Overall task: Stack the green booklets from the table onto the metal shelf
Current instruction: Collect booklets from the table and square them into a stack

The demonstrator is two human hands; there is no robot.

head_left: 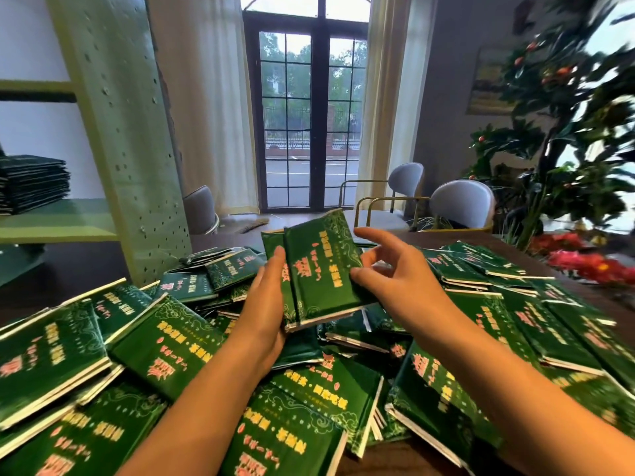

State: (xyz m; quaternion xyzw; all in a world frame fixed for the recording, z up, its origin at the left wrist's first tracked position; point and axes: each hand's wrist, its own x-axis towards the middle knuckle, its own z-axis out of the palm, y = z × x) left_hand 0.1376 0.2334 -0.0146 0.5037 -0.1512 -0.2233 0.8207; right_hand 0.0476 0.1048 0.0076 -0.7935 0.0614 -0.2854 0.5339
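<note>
Both bare forearms reach in from below. The left runs toward 1 o'clock and the right toward 10 o'clock. The left hand [266,304] lies palm-up under the held booklets [319,269], its fingertips [278,253] curled over their 9 o'clock edge. The right hand [398,273] meets their 3 o'clock edge with its thumb tip; its index finger points to 10 o'clock, the other fingers loosely bent, grip unclear.
</note>
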